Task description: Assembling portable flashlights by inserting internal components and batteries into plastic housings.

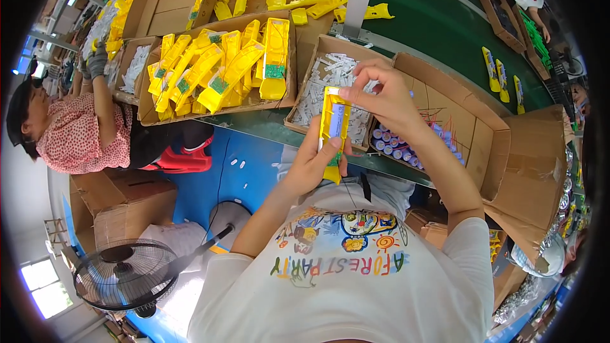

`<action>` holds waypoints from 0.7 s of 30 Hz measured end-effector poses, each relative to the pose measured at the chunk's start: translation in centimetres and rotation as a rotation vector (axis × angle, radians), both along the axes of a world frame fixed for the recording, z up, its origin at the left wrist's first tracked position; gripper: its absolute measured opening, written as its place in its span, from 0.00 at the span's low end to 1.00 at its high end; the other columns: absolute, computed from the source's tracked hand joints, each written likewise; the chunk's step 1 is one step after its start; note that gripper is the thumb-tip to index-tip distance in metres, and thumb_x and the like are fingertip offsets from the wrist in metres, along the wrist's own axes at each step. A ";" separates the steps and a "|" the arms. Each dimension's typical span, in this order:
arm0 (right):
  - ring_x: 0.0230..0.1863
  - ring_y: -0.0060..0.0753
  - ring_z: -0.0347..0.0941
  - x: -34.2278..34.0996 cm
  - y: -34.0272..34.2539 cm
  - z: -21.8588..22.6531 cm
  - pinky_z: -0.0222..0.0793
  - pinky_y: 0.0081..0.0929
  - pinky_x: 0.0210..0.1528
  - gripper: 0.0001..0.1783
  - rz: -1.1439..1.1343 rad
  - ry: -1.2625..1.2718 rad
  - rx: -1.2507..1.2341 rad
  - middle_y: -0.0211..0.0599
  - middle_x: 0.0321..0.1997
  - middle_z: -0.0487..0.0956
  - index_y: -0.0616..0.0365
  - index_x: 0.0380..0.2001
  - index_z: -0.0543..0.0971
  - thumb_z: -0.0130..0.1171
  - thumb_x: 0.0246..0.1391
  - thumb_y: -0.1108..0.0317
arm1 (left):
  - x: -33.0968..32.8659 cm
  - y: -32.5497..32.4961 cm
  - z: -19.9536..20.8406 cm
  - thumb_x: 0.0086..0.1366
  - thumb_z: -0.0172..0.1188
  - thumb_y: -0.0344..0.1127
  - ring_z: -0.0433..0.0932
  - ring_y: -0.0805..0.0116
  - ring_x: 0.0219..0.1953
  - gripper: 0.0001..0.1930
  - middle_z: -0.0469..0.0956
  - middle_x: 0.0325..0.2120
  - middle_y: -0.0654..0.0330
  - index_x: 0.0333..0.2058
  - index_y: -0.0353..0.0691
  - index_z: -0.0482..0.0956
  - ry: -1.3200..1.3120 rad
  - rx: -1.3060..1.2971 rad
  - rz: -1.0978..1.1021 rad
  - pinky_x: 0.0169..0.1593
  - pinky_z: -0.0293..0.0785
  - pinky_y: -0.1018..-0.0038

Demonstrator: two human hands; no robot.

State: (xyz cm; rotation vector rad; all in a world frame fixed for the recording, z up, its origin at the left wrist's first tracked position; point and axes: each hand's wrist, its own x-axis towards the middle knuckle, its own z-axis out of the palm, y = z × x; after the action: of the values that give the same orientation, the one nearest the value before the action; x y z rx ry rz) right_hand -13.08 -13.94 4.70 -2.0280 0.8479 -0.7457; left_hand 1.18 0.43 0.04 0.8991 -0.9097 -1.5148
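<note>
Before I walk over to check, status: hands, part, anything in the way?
Left hand gripping yellow housing, purple cell inside. Right hand at its far end. Box of white pieces beyond; nothing seen blocking.

The left hand (310,165) curls in a grip, thumb (326,150) uppermost; the right hand (387,94) arches beyond that grip, fingers (373,68) bent.

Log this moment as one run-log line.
left-hand grip: around long yellow plastic housing | right-hand grip: at housing's upper end | inside: purple cylindrical cell
</note>
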 end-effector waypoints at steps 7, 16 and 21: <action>0.41 0.18 0.70 -4.7 -3.1 -1.4 0.67 0.19 0.45 0.11 -0.112 -0.113 0.164 0.31 0.41 0.76 0.59 0.44 0.75 0.53 0.60 0.69 | -0.7 -1.6 5.0 0.69 0.49 0.43 0.75 0.58 0.48 0.28 0.73 0.47 0.49 0.62 0.35 0.55 -0.278 -0.445 -0.113 0.50 0.73 0.61; 0.44 0.48 0.77 -44.4 -43.1 -17.0 0.69 0.32 0.48 0.14 -0.478 0.522 -0.463 0.44 0.42 0.80 0.54 0.46 0.78 0.48 0.61 0.65 | 17.2 -3.3 6.6 0.54 0.63 0.30 0.77 0.57 0.41 0.19 0.76 0.40 0.52 0.45 0.36 0.74 -1.666 -0.157 0.552 0.42 0.74 0.69; 0.48 0.53 0.73 -29.0 -36.0 -11.9 0.65 0.48 0.54 0.15 -0.708 1.158 -0.719 0.44 0.45 0.78 0.53 0.47 0.76 0.51 0.57 0.64 | 13.9 -3.3 10.3 0.53 0.61 0.29 0.78 0.55 0.40 0.18 0.74 0.38 0.52 0.44 0.36 0.71 -2.070 0.025 0.507 0.38 0.75 0.67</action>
State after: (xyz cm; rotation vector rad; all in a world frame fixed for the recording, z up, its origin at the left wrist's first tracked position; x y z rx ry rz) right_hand -42.05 -49.95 -7.16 -2.8213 2.2876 -0.1090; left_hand 15.12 -2.88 10.38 2.4480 -1.7039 0.3706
